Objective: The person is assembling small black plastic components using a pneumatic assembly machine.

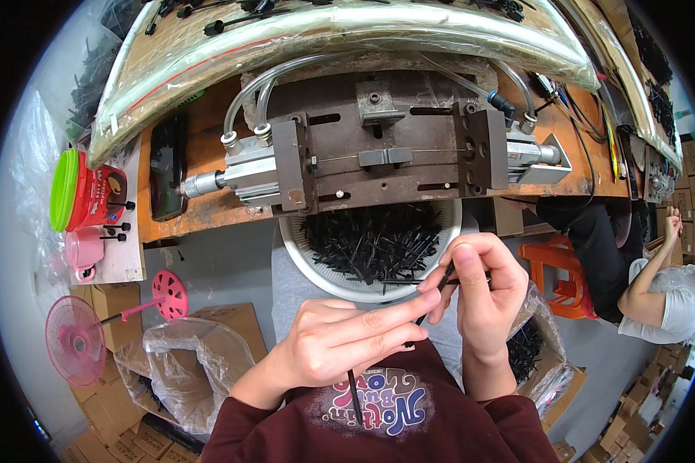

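Both hands meet over my lap, in front of a white round basket (pixel 296 245) heaped with thin black stick-like plastic parts (pixel 372 248). My right hand (pixel 486 297) is closed, thumb and fingers pinching a black stick (pixel 447 275); another thin stick juts leftward from its fingertips. My left hand (pixel 324 339) is closed too, its fingers reaching toward the right fingertips. From beneath it a black stick (pixel 354 397) hangs down, and a dark end shows under its fingers. How many sticks each hand holds is partly hidden.
Beyond the basket stands a metal fixture (pixel 378 181) with left (pixel 253 171) and right (pixel 523 154) air cylinders on a wooden bench (pixel 208 220). A phone (pixel 167 166) and red bucket (pixel 96 193) are left. Pink fan (pixel 76 339), bagged boxes (pixel 197 363), orange stool (pixel 552 270) and another person (pixel 664 297) surround me.
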{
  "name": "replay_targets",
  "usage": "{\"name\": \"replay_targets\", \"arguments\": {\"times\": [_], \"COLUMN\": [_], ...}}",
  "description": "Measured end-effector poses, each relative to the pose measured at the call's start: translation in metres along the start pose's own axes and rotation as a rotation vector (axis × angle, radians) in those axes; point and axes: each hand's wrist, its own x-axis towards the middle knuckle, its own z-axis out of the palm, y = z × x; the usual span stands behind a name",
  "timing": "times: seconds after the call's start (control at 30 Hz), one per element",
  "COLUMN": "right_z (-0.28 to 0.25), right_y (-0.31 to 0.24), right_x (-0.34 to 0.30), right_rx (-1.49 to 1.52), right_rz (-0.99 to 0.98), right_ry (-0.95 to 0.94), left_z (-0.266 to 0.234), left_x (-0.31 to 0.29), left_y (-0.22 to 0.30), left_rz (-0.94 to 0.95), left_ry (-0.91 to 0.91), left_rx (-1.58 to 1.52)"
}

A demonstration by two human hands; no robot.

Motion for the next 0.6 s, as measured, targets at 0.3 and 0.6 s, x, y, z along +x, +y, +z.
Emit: {"name": "replay_targets", "arguments": {"times": [0.3, 0.6], "right_z": [0.0011, -0.0016], "right_y": [0.0004, 0.0019], "right_x": [-0.0003, 0.0007], "right_rx": [-0.016, -0.033], "right_rz": [-0.002, 0.009], "right_ry": [-0.01, -0.005], "left_z": [-0.0033, 0.0008], "left_x": [0.0033, 0.0046], "left_y": [0.0029, 0.001], "left_rz": [-0.016, -0.009], "left_ry": [-0.02, 0.014], "left_rx": [0.03, 0.026]}}
